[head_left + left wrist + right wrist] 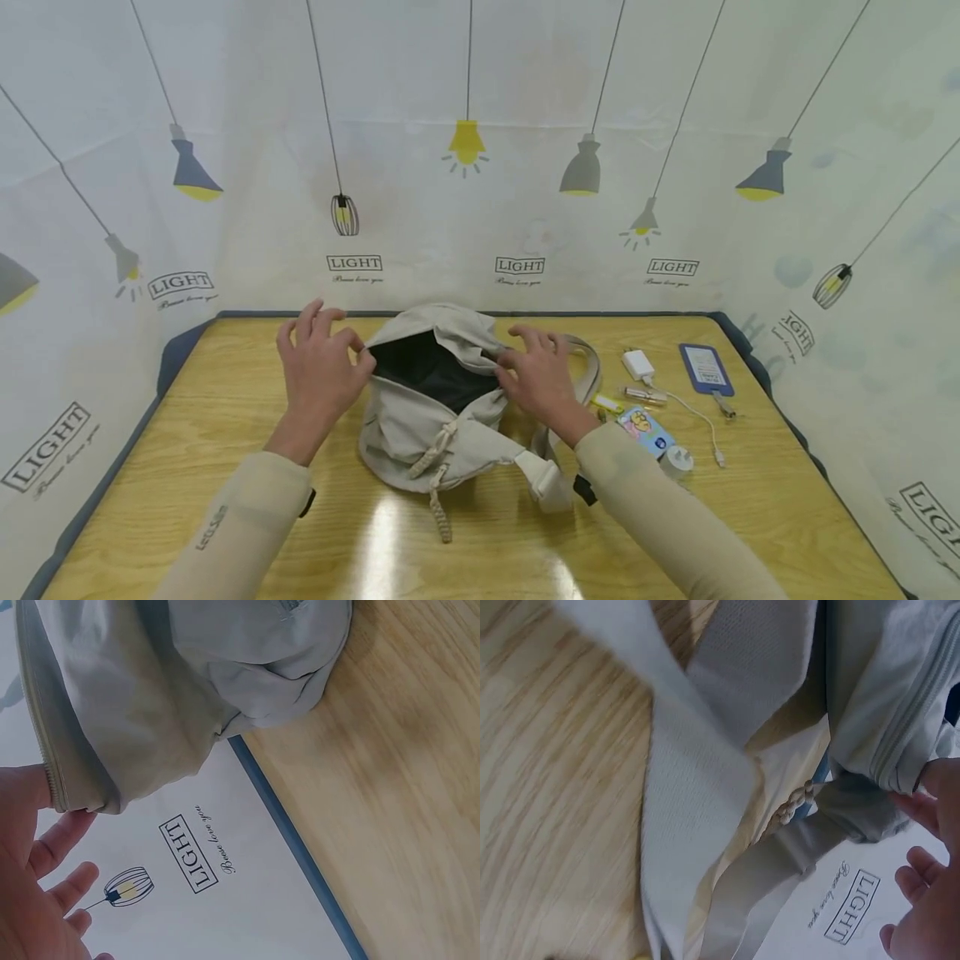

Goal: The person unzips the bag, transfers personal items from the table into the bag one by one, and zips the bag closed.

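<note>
A pale grey fabric bag sits on the table with its zipped mouth spread wide, showing a dark lining. My left hand pinches the left end of the opening between thumb and forefinger; the left wrist view shows the zipper edge in that pinch. At the opposite end, my right hand pinches the right edge of the mouth, near the zipper. Braided cords hang from the bag's front. A wide strap with a buckle trails off to the right.
Right of the bag lie a white charger with cable, a blue card holder, a small clear tube, a cartoon card, a yellow item and a round white plug. A lamp-printed cloth encloses the table.
</note>
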Action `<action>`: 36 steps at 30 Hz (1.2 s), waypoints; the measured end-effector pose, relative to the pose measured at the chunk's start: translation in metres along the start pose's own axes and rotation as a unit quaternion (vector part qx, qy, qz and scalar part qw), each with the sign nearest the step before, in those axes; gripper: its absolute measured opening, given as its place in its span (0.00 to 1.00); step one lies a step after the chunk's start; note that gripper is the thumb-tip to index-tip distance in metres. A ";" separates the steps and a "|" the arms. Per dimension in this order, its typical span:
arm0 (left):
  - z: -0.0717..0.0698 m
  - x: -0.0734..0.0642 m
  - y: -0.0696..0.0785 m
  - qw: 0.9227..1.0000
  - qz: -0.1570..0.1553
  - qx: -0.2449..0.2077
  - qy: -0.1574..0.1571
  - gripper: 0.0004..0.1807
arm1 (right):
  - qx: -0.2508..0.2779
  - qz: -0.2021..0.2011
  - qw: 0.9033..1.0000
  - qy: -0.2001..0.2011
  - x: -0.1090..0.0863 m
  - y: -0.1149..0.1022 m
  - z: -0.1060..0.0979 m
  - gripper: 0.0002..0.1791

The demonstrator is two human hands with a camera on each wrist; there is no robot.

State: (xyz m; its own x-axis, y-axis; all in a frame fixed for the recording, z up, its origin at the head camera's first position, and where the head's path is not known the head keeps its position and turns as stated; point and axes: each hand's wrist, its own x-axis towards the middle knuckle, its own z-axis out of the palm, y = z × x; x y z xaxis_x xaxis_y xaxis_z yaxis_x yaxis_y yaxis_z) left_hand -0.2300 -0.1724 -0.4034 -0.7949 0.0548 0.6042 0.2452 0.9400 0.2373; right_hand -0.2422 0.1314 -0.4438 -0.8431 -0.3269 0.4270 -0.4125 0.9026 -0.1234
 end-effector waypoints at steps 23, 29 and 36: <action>-0.001 -0.006 -0.020 0.999 -0.026 -0.036 0.007 0.10 | -0.063 0.144 0.986 -0.050 -0.036 0.144 -0.034 0.15; 0.000 -0.008 -0.020 0.999 -0.027 -0.037 0.000 0.09 | -0.082 0.196 0.973 -0.087 -0.049 0.168 -0.037 0.21; 0.003 -0.010 -0.020 0.999 -0.018 -0.044 0.000 0.08 | -0.083 0.251 0.954 -0.145 -0.062 0.182 -0.036 0.29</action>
State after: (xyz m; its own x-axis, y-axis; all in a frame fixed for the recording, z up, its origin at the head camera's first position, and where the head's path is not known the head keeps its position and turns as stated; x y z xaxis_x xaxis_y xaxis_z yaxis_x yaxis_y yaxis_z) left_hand -0.2291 -0.1904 -0.4165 -0.8038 0.0221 0.5945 0.2647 0.9082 0.3241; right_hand -0.2529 0.3262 -0.4605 -0.9898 0.1152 0.0839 0.1073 0.9898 -0.0935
